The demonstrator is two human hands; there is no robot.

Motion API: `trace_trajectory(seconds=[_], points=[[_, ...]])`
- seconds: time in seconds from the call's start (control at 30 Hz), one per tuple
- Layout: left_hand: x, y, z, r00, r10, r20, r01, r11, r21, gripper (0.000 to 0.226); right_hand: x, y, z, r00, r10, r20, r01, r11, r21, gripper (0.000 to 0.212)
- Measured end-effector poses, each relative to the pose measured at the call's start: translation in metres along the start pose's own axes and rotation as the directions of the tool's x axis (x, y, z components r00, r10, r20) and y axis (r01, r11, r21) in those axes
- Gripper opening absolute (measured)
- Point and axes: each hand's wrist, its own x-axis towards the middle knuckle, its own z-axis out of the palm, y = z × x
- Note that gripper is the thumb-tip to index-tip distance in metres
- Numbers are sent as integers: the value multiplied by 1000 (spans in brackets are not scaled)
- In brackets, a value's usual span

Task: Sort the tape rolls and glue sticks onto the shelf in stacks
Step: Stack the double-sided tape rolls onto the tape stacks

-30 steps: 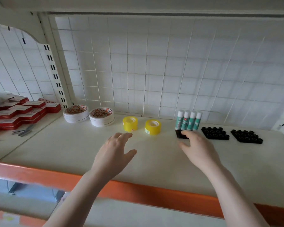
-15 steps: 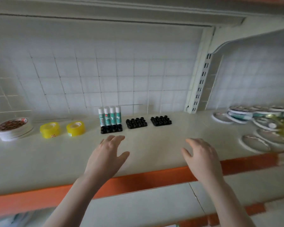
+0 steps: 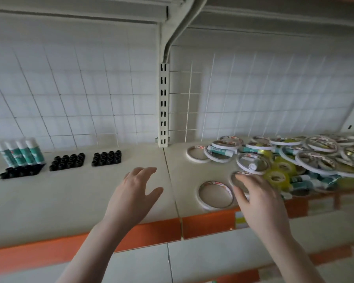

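Both hands reach out over the cream shelf (image 3: 70, 193) with its orange front edge. The left hand (image 3: 134, 195) hovers above the bare surface near the seam between two shelf boards, fingers spread and relaxed, holding nothing. The right hand (image 3: 258, 199) lies over the near edge of a loose heap of tape rolls (image 3: 315, 160), its straight fingers resting on or just above a thin white-rimmed roll (image 3: 238, 176); whether the fingertips touch it cannot be told. Another thin white roll (image 3: 215, 194) lies flat just to the left of that hand. The heap on the right board mixes flat white rolls, yellow clear tape rolls (image 3: 276, 176) and green-and-white glue sticks (image 3: 221, 150) lying on their sides. On the left board, four glue sticks (image 3: 20, 153) stand upright in a black holder (image 3: 18, 171). Two more black holders (image 3: 67, 161) (image 3: 106, 158) sit beside it, well apart from the heap. A white wire grid (image 3: 80, 99) backs the shelf.
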Motion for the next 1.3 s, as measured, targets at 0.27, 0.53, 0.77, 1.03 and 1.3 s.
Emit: trace_trajectory(seconds=[0.27, 0.53, 0.77, 1.03, 1.3], points=[[33, 31, 35, 996, 75, 39, -75, 997, -14, 50, 5, 46, 11, 997, 78, 4, -78, 996, -34, 28], [66, 49, 53, 992, 117, 40, -116, 993, -39, 51, 36, 72, 7, 997, 65, 40, -62, 995, -76, 30], [76, 66, 70, 999, 39, -22, -39, 999, -11, 49, 75, 106, 19, 952, -48, 301, 57, 998, -21, 34], [76, 95, 97, 992, -107, -70, 110, 993, 37, 50, 104, 139, 23, 838, -213, 503, 141, 974, 177, 48], [76, 106, 103, 982, -164, -98, 171, 983, 66, 49, 123, 157, 39, 780, -262, 568, 208, 965, 159, 46]])
